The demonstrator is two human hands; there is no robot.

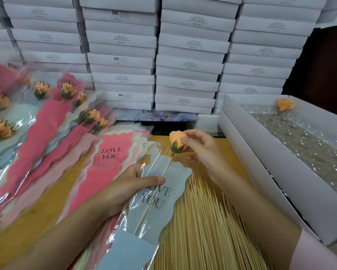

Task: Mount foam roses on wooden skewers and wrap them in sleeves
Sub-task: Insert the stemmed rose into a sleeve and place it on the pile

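nearest, a loose heap of thin wooden skewers (202, 227) lies on the yellow wooden surface (37, 211). over it rests a pale blue "love you" cellophane sleeve (163, 209) — the left grip (128, 184) clasps its edge, thumb on top. a single mounted skewer (156, 191) runs along the sleeve up to a peach foam rose (176, 139), pinched by the right grip (204, 152). left lie pink printed sleeves (113, 158); right, an open white cardboard box (261, 162). farther left are wrapped peach roses (66, 91) — behind, stacked flat white boxes (183, 55).
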